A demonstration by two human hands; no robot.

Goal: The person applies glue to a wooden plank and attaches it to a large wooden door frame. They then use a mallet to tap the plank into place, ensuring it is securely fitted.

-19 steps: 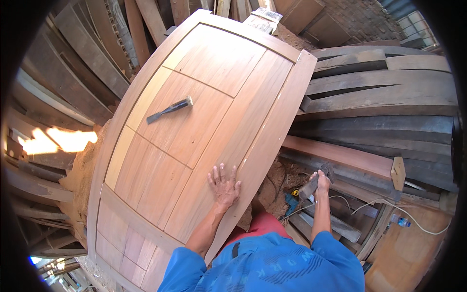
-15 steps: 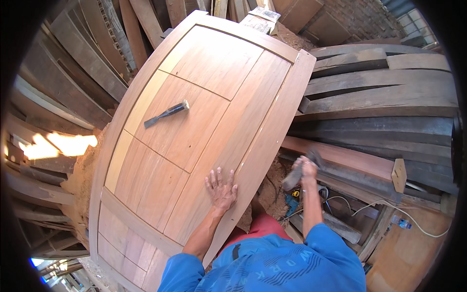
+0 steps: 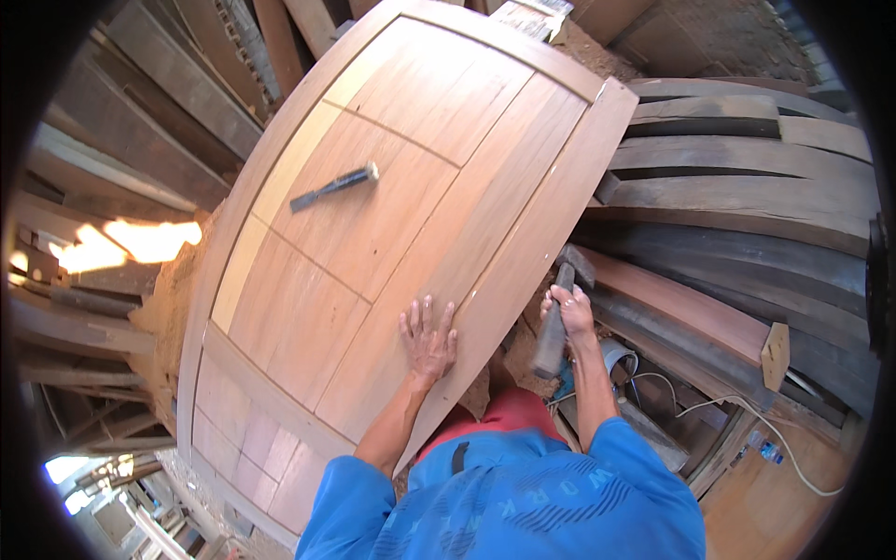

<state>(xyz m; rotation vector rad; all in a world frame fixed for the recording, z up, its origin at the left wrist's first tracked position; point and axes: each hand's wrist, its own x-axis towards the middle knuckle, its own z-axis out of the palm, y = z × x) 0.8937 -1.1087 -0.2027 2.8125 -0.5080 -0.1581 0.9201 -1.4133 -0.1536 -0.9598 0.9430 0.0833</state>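
Note:
A large panelled wooden door (image 3: 523,245) lies in front of me. My left hand (image 3: 429,343) rests on it near its right side, palm down and fingers spread, with nothing held. A chisel (image 3: 331,189) with a dark handle and flat blade lies on the upper panels, beyond my left hand. Just off the door's right edge, my right hand (image 3: 571,313) is wrapped round a hammer (image 3: 550,343) with a thick grey handle. Its dark head points away from me, and the handle's end points back toward my body.
Stacked timber boards (image 3: 737,201) lie along the right, and more planks (image 3: 154,103) lean at the left. A reddish beam (image 3: 677,301) lies beyond my right hand. At lower right are a pale cable (image 3: 779,439) and a plastic bottle (image 3: 767,451). Sawdust is heaped left of the door.
The hammer has turned in my right hand, its head swinging up toward the door's edge. My left hand stays flat on the door. The whole view has shifted slightly.

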